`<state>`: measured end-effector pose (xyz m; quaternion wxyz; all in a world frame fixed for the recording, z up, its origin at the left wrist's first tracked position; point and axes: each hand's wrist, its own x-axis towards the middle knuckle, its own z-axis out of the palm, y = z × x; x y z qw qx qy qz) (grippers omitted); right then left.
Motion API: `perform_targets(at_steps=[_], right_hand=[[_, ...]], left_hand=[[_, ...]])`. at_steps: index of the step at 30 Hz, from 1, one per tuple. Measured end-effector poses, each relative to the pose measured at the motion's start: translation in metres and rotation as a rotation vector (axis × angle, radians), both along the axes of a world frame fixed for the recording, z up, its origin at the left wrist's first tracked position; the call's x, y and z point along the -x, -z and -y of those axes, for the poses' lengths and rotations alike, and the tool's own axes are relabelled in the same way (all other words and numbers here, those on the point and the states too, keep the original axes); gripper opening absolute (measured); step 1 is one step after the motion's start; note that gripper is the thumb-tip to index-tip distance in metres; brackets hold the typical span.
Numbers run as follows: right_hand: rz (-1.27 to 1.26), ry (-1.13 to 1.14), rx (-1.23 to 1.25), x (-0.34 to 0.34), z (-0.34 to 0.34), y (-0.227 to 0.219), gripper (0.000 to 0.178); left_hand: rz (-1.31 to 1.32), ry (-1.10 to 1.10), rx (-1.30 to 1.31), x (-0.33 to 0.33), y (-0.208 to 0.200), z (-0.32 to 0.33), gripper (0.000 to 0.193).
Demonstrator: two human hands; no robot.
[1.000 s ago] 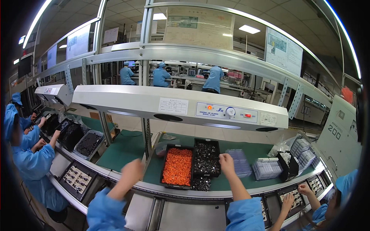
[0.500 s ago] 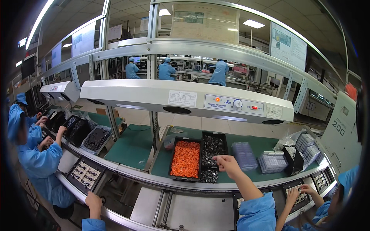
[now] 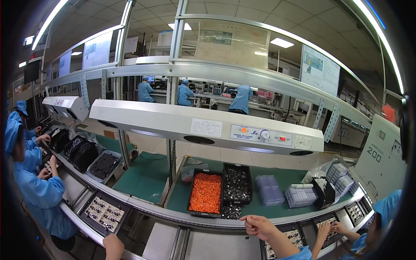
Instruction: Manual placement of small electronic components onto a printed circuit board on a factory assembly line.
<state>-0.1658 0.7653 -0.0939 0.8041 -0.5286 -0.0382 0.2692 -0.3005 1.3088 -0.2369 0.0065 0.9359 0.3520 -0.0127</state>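
Note:
My right hand [image 3: 260,227] is held over the front edge of the bench, thumb and forefinger pinched together; whatever sits between them is too small to make out. Beyond it stand a black bin of small dark metallic parts [image 3: 237,184] and a lower heap of similar parts [image 3: 231,211]. Left of these is a black bin full of orange parts [image 3: 205,193]. At the lower left my left hand [image 3: 113,247] is curled at the front rail, its fingertips hidden. Just beyond it lies a black tray with white-and-black assemblies [image 3: 104,213]. Another such tray [image 3: 294,237] is partly covered by my right forearm.
Clear plastic trays [image 3: 269,190] and white boxed parts [image 3: 300,196] stand on the green mat at right. A long air blower [image 3: 203,125] hangs above the bench. Co-workers in blue sit at left [image 3: 37,182] and right [image 3: 385,216], handling trays.
My right hand has come back from the dark parts toward the front rail, fingers still pinched. The tray at left has shifted right along the line, and the view has tilted slightly.

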Motion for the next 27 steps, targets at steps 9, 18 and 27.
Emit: perform_targets(at_steps=[9,18,27], right_hand=[[-0.071,0.1,0.035,0.016,-0.005,0.036,0.023],[0.455,-0.119,-0.074,0.065,-0.014,-0.076,0.021],[0.663,-0.575,-0.565,0.106,0.094,-0.159,0.026]], left_hand=[[-0.037,0.373,0.123,0.001,-0.044,0.072,0.026],[-0.048,0.717,0.325,0.006,-0.062,0.131,0.029],[-0.241,1.056,0.78,-0.018,-0.046,0.195,0.029]])
